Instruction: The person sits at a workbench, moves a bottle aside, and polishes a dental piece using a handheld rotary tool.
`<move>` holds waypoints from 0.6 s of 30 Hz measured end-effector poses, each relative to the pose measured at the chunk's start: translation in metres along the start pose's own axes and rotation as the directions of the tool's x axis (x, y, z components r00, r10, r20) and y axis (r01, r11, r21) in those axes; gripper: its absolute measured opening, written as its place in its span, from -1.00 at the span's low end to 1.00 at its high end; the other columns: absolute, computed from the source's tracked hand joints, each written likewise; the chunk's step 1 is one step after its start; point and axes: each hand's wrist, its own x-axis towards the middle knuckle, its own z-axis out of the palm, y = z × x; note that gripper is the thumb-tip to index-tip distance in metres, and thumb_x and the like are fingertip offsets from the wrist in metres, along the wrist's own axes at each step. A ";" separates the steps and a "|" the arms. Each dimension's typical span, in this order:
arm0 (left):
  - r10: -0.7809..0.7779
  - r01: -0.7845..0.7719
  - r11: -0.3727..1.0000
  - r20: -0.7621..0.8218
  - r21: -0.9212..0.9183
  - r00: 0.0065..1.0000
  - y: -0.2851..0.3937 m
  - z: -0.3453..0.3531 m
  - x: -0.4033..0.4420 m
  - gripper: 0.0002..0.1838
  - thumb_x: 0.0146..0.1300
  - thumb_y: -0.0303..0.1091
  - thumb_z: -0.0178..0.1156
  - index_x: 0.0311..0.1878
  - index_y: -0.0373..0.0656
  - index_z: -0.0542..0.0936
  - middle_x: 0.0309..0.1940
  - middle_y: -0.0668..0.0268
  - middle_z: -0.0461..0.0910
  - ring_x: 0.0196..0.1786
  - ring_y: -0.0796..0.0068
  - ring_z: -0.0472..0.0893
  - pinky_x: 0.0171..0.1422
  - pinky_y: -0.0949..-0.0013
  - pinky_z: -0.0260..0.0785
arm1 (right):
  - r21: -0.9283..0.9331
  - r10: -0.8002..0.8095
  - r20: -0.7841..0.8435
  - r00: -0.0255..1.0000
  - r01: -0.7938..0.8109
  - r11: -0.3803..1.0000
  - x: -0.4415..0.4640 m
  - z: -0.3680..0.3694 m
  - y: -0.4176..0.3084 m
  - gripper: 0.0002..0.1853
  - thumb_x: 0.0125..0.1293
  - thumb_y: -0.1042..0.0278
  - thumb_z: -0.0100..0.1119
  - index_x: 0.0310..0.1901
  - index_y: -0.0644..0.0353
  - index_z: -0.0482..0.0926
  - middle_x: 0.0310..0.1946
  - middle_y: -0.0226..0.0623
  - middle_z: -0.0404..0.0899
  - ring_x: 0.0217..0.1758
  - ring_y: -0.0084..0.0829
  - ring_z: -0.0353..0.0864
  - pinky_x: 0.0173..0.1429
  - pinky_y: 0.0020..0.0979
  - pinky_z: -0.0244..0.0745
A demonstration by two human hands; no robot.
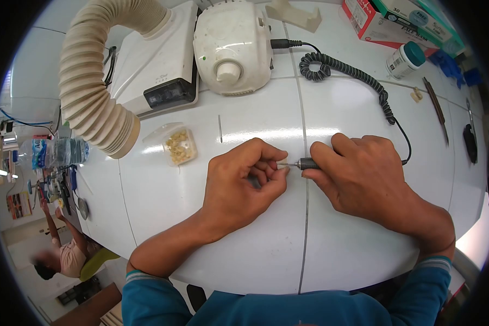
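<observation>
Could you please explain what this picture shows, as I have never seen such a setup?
There is no robot here: these are a person's two bare hands, seen from a camera worn on the head, looking forward and down. This is the only view.

The right hand holds a pen-like tool, with a thin tip pointing at the left hand. The left fingertips hold a small pale piece, too small to make out. A coiled cord runs from the tool to a white box with a knob.

On the white table there is also a small open container of yellowish pieces. A ribbed hose hangs to its left.
</observation>
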 end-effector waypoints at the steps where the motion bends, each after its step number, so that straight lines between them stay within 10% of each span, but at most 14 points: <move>1: 0.007 -0.007 1.000 -0.002 0.000 1.000 0.000 -0.001 0.000 -0.76 0.31 -0.59 0.56 0.00 -0.34 0.75 -0.30 0.38 0.74 -0.25 0.76 0.68 -0.19 0.61 0.55 | -0.001 -0.001 0.001 1.000 0.001 1.000 0.001 0.000 0.000 -0.66 0.56 -0.05 0.40 -0.16 0.07 0.65 -0.52 -0.32 0.60 -0.60 -0.25 0.66 -0.49 -0.22 0.46; 18: 0.072 -0.072 0.997 0.013 -0.002 0.997 -0.002 -0.007 -0.003 -0.75 0.35 -0.59 0.53 0.04 -0.33 0.71 -0.14 0.24 0.81 -0.23 0.68 0.75 -0.31 0.59 0.53 | 0.013 -0.038 -0.076 0.996 0.039 0.999 -0.002 0.003 0.006 -0.65 0.57 -0.06 0.39 -0.16 0.06 0.63 -0.49 -0.33 0.59 -0.60 -0.27 0.63 -0.46 -0.22 0.46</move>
